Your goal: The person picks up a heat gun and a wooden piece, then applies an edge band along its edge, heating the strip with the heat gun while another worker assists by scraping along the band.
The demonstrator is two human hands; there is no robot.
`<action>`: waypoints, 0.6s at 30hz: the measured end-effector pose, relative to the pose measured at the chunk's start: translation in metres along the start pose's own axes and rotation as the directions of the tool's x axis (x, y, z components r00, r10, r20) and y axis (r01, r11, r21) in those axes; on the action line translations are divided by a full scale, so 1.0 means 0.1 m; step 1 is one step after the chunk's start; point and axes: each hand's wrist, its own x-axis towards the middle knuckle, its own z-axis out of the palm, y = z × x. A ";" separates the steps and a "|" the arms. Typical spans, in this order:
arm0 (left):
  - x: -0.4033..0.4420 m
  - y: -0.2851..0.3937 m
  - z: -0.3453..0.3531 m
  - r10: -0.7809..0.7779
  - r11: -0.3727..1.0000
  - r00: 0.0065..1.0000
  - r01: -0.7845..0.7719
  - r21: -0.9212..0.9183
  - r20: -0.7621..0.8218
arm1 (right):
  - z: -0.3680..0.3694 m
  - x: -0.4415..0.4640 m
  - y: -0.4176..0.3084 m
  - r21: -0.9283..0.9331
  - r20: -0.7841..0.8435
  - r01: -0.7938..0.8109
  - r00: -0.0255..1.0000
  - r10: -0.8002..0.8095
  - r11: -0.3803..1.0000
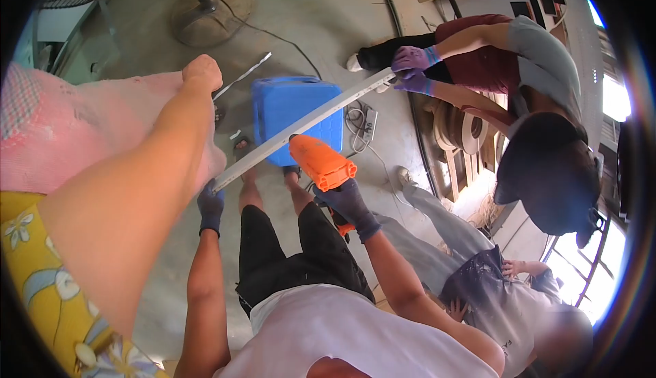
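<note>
I'm running both hands closed right now: my left hand (210,206) is grasping the near end of the metal bar (328,108), and my right hand (350,207) is gripping the orange drill (321,162), its nose meeting the bar about midway. The bar is slanting across above the blue stool (298,101) — can't tell if they're touching. A co-worker's purple gloves (413,70) are holding the far end, so that edge is taken. Left side's tight too — a bare arm (147,166) is reaching past with pink cloth (102,115). More room is showing over the floor (307,9) beyond the stool, with a cable (270,35) crossing it.
</note>
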 end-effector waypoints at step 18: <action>-0.01 -0.15 0.04 0.058 0.995 0.997 -0.054 0.081 -0.042 | -0.19 0.11 -0.04 -0.037 -0.013 -0.041 0.999 0.040 0.998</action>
